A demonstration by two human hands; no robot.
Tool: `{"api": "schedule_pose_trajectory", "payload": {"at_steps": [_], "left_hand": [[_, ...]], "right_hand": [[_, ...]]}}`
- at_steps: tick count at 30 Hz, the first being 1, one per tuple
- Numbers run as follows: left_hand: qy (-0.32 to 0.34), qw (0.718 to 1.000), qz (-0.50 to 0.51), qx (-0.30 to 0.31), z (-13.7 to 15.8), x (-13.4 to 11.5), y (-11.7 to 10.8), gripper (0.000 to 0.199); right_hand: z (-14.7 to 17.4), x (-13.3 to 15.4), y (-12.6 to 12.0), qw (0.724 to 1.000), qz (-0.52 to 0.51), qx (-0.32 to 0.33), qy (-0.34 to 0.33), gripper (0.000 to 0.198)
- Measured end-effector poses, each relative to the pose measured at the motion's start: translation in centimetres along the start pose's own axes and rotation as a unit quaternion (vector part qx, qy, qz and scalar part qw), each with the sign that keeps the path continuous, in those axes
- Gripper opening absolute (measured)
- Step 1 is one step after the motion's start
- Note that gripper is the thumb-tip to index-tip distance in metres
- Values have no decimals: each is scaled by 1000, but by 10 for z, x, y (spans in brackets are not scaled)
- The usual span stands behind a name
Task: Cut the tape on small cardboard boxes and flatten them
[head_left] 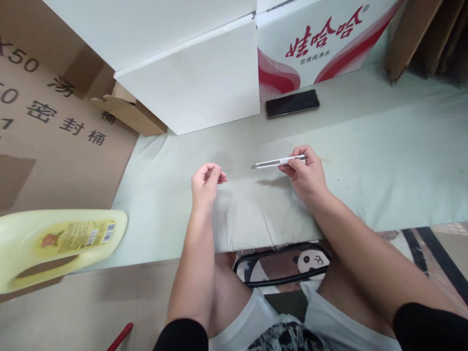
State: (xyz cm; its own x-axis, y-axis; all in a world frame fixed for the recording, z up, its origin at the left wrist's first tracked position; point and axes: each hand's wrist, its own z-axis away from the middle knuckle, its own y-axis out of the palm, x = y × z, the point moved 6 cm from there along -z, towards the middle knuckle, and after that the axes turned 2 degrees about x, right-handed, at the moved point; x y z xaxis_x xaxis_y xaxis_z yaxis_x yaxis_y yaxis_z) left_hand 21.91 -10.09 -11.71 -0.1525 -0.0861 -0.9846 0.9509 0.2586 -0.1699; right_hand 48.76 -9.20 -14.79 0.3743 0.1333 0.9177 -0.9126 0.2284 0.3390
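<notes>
The knife [277, 162] is already up, pinched in the right hand [307, 176] above the table [369, 170], its blade [253, 166] out but seemingly not yet against anything; the left hand [206, 184] curls loosely, whether around something I cannot tell.

Yellow bottle [86, 239] cropped left, red stick [121, 336] cropped below, right hand [309, 175] partly hiding cutter [272, 162]

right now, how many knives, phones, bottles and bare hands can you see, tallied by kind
Knives: 1, the utility knife
Phones: 1, the dark phone
Bottles: 1, the pale yellow bottle
Bare hands: 2, left hand and right hand
Total: 5
</notes>
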Motion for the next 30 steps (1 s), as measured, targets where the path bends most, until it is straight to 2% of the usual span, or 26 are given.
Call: {"api": "schedule_pose_trajectory", "payload": {"at_steps": [11,15,19,22,26,30], "left_hand": [[-3,1000,3,-5,-1,0,-1,24],[-8,1000,-6,-11,-1,4,-5,24],[-18,1000,-9,-21,0,7,-7,23],[-33,999,-10,-31,-2,8,-8,19],[-52,997,-22,-58,-23,9,-16,11],[-57,992,-48,-99,-70,-1,-41,12]], "right_hand": [[2,-5,2,991,-77,-25,105,36],[3,-7,9,982,-111,-9,154,48],[3,-6,12,983,-87,19,158,38],[2,-7,9,984,-70,10,164,39],[1,-9,6,986,-54,-1,156,44],[1,-9,7,991,-20,12,135,41]]}}
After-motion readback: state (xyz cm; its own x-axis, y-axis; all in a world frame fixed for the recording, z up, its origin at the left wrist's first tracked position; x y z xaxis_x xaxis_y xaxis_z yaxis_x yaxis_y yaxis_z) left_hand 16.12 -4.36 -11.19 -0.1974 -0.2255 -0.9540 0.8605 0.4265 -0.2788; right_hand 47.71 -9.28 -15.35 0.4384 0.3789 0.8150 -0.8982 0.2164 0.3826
